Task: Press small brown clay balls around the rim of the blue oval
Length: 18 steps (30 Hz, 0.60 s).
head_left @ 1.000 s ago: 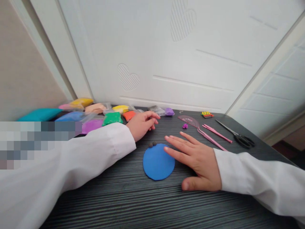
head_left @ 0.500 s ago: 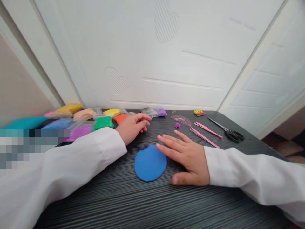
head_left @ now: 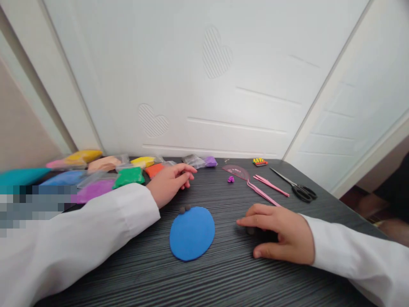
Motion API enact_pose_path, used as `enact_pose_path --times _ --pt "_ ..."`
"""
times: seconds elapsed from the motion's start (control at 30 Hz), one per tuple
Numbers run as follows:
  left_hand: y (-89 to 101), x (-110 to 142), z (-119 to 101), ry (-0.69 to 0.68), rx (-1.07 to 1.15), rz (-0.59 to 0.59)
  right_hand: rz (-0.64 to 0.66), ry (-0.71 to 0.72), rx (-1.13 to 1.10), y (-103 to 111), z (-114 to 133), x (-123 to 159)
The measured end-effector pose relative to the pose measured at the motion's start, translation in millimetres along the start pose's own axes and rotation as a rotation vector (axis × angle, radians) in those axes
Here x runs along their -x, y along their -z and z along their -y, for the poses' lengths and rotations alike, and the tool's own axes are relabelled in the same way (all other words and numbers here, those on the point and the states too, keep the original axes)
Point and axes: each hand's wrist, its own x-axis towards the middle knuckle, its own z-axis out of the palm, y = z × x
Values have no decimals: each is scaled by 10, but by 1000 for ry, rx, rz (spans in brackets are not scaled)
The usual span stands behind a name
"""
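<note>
A flat blue clay disc (head_left: 192, 233) lies on the table, with two small dark clay balls (head_left: 184, 209) at its upper edge. To its right, my right hand (head_left: 281, 233) rests low over the tabletop, fingers bent and thumb well apart. Beneath its fingers a small dark lump (head_left: 251, 230) is partly hidden; whether they touch cannot be made out. My left hand (head_left: 171, 183) lies on its side beyond the disc, holding nothing, its fingers loosely bent and apart. It is nearest the orange clay packet (head_left: 155, 170).
Clay packets, among them green (head_left: 129, 177) and purple (head_left: 97, 190), crowd the left. A magenta clay bit (head_left: 230, 179), a clear protractor (head_left: 235, 171), pink tools (head_left: 271, 185), black scissors (head_left: 303, 192) and a yellow-red piece (head_left: 260, 162) lie rightward. A white panel (head_left: 179, 76) stands behind.
My right hand has moved right, off the edge of the blue disc, and its spread fingers have bent. My left hand keeps its pose. The whole view has shifted slightly.
</note>
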Motion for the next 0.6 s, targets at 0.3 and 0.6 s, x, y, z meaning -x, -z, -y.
enact_pose_path --times 0.3,0.6 --pt "18 2 44 -33 10 -12 -268 1 -119 -87 -58 -136" --pt "77 58 -54 91 67 -118 -438 -13 -259 -230 2 -529"
